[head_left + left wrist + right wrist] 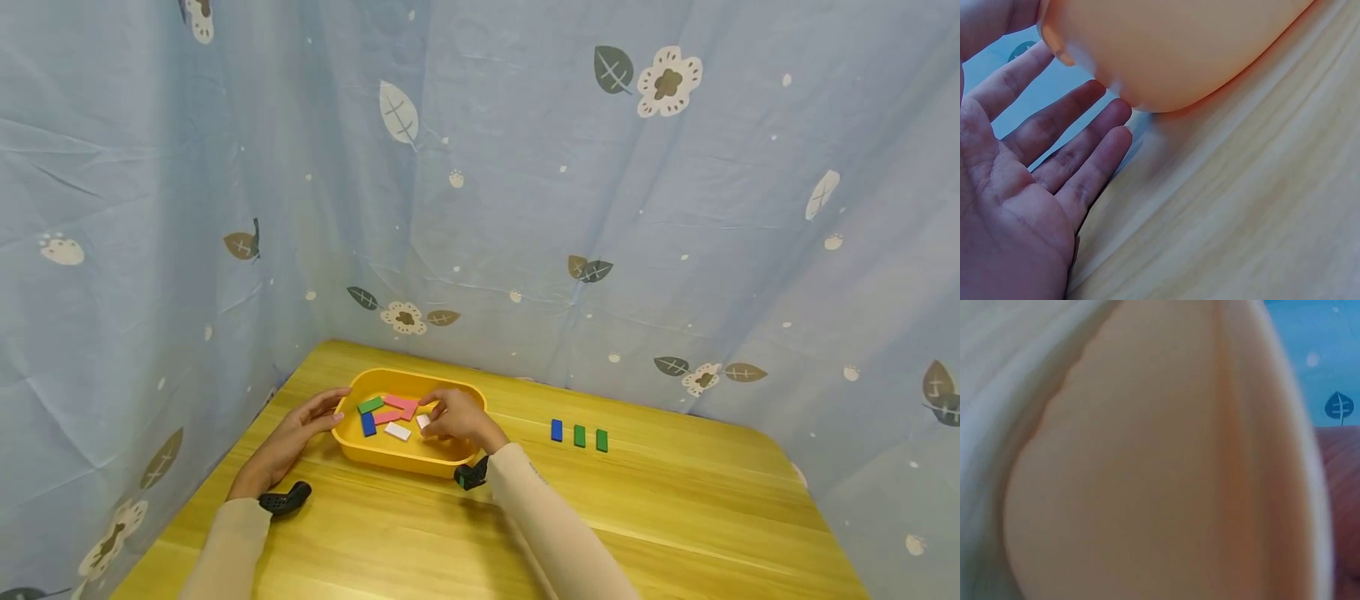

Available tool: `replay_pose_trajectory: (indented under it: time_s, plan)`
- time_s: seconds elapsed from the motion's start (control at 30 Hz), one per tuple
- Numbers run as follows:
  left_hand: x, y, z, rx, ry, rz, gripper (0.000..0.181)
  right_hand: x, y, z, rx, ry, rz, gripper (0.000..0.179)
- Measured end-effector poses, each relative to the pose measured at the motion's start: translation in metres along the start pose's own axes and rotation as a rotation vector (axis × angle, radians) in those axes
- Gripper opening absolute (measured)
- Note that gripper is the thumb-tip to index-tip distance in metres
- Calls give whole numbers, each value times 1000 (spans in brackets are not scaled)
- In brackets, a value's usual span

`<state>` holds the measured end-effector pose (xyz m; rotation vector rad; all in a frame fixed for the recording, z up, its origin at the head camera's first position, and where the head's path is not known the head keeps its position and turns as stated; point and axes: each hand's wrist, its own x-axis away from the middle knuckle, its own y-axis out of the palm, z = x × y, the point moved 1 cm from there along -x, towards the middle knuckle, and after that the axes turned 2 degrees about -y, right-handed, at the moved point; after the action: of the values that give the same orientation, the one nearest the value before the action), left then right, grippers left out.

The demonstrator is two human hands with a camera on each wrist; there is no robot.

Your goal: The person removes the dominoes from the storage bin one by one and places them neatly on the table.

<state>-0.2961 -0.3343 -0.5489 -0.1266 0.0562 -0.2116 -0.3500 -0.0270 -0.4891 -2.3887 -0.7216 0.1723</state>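
A yellow plastic bin (397, 457) stands on the table, with several small flat blocks inside. My right hand (459, 415) reaches over its near right side and pinches a white block (423, 421) with thumb and fingers. Another white block (397, 431) lies beside it, near pink blocks (387, 417), a green block (371, 405) and a blue block (368, 424). My left hand (306, 425) touches the bin's left end, its fingers extended and spread against the outer wall in the left wrist view. In the right wrist view the bin's wall hides most of the right hand.
Right of the bin, a blue block (557, 430) and two green blocks (580, 436) stand apart in a row on the wooden table (675, 500). A patterned blue curtain (525, 208) hangs behind the table and along its left side. Both wrists wear black devices (287, 500).
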Motion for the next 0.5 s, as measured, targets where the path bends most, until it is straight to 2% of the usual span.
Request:
replay_pose_trajectory:
  time_s: [0.13,0.3,0.5]
  plan:
    - [0,0,-1,-5,5,0,58,-3,0,5,77,37,-22,47]
    - [0,-1,-3,3,17,-6,58,-4,5,5,158,72,33,44]
    - [0,-2,-3,8,20,-3,57,-6,8,6,169,99,62,40]
